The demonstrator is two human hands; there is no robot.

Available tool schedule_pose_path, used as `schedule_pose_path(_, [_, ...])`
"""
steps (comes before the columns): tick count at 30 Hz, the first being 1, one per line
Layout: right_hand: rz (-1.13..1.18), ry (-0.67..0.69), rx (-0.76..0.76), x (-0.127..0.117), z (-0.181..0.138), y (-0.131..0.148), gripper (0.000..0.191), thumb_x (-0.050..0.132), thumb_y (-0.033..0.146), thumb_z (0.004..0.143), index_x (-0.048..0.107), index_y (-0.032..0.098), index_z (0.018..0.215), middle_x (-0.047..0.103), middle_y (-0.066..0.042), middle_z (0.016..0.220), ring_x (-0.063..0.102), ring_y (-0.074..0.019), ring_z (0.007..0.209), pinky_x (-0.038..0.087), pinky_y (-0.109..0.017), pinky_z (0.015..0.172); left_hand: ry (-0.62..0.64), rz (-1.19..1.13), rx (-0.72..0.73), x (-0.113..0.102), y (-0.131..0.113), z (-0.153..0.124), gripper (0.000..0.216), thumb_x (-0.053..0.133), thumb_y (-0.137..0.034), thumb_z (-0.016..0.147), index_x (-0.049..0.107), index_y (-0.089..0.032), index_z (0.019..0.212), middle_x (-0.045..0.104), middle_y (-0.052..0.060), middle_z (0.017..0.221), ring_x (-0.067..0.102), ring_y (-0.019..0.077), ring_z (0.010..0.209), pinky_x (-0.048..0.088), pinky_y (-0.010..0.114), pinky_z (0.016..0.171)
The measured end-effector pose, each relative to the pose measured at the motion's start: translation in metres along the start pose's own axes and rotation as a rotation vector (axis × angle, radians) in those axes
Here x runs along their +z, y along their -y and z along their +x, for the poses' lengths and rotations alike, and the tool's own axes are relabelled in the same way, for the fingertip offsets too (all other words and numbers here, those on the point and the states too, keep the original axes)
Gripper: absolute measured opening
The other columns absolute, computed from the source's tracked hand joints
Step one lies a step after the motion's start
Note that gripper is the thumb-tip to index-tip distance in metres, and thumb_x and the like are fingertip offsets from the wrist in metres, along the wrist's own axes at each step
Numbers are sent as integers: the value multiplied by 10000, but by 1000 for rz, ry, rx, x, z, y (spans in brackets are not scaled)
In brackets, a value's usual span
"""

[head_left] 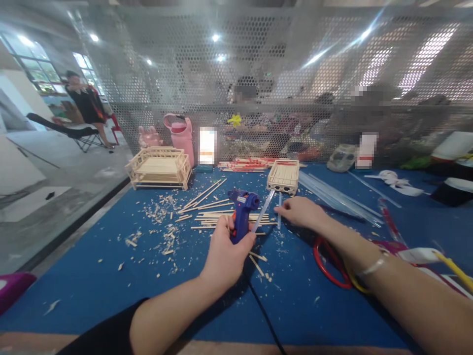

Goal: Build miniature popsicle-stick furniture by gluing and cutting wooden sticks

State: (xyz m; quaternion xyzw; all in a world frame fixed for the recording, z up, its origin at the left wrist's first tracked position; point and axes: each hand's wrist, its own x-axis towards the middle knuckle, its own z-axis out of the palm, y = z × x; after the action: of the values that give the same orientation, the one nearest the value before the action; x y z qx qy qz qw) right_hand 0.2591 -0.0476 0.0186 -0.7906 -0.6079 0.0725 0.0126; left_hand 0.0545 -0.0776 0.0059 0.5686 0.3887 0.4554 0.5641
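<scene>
- Head view: left hand gripped blue glue gun above blue table.
- Right hand lay loosely curled, fingertips touching wooden sticks, holding nothing.
- Risk: right fingertips sat near the gun's tip; a burn seemed possible.

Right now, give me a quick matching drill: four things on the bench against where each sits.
Things:
1. glue gun
2. glue stick
3. wooden crate
4. pink bottle

Places:
A. by the mesh screen, at the back
B. in the left hand
C. rear of the gun, near the right hand
D. behind the right hand

Pairs: 1-B, 2-C, 3-D, 4-A
</scene>
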Motion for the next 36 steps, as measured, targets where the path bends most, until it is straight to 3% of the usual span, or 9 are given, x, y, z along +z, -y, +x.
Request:
schedule_pose_path(5, [-12, 50, 36, -3, 18, 13, 269, 467, 341, 735, 639, 142, 677, 664, -142, 780, 623, -228, 743, 407, -276, 579, 16, 21, 11, -1, -1, -1, 290, 609, -202, 667, 324, -213, 723, 615, -1, 790, 554, 125, 687, 421, 270, 675])
schedule_pose_path(10, [-112, -70, 249, -40, 1, -40, 257, 414, 232, 753, 641, 114, 775, 641, -206, 890, 608, -297, 854, 398, -330, 610, 19, 21, 29, -2, 1, -2, 279, 619, -213, 659, 344, -213, 710, 610, -3, 779, 556, 133, 699, 410, 266, 675])
schedule_pose_path(14, [-102, -94, 400, -43, 8, -79, 242, 424, 184, 752, 633, 103, 844, 588, -254, 1060, 560, -339, 964, 375, -360, 626, 12, 1, 21, -1, -1, -3, 281, 619, -197, 652, 343, -212, 705, 609, -1, 774, 555, 132, 688, 410, 264, 669])
schedule_pose_path(19, [-32, -151, 275, -28, 1, -52, 330, 340, 364, 835, 580, 152, 753, 617, -198, 934, 580, -263, 807, 354, -326, 596, 2, 1, 21, -1, 0, -3, 277, 606, -183, 662, 336, -212, 717, 607, -1, 785, 555, 129, 695, 416, 267, 680])
schedule_pose_path(21, [206, -277, 122, -25, -15, -25, 478, 227, 467, 860, 516, 179, 611, 600, -117, 694, 540, -199, 646, 342, -301, 574, -5, 7, 22, -1, 2, -2, 287, 608, -187, 663, 327, -214, 713, 607, 2, 785, 562, 135, 709, 417, 271, 685])
schedule_pose_path(23, [549, -222, -103, -23, -33, 2, 606, 80, 527, 862, 417, 198, 480, 464, -30, 465, 440, -132, 487, 330, -264, 534, -6, 7, 29, -2, 4, -1, 302, 614, -199, 662, 316, -217, 710, 607, 0, 784, 571, 143, 727, 419, 274, 687])
schedule_pose_path(26, [735, -241, -232, -19, -49, 28, 558, 245, 644, 787, 287, 207, 443, 304, 31, 411, 290, -93, 424, 255, -237, 448, 7, -1, 56, -1, 6, -2, 317, 615, -218, 666, 301, -222, 710, 606, -9, 783, 580, 148, 745, 424, 273, 689])
schedule_pose_path(29, [762, -225, -239, -13, -50, 34, 500, 395, 606, 745, 295, 207, 461, 295, 51, 418, 270, -81, 420, 237, -224, 426, 28, 5, 70, -1, 6, -3, 324, 610, -201, 667, 290, -225, 711, 602, -6, 772, 587, 154, 754, 429, 275, 689])
schedule_pose_path(36, [901, -65, -292, -3, -48, 22, 377, 342, 438, 827, 414, 202, 542, 431, 42, 461, 396, -89, 438, 334, -223, 473, 38, 32, 34, 1, 4, -5, 318, 599, -167, 661, 288, -225, 699, 595, -17, 748, 584, 154, 751, 420, 275, 685])
